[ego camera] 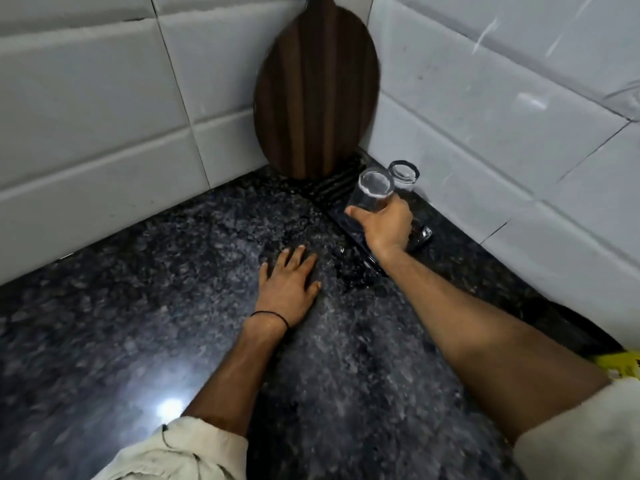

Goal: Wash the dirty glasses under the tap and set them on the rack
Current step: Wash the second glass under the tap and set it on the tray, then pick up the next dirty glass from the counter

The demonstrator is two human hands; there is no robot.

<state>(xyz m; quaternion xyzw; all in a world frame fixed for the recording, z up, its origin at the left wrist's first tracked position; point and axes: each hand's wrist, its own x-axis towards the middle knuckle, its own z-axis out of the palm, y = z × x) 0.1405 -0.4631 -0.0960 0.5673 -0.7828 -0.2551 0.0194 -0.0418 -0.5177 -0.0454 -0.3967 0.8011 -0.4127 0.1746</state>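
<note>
Fingers of right hand wrap a glass; left hand rests flat, empty, on counter.

Two clear glasses — one gripped, another just behind — over the dark rack.

2 glasses: one held, one behind it. 1 wooden board. 1 ribbed black rack. 2 hands: left, right. 1 bench.
</note>
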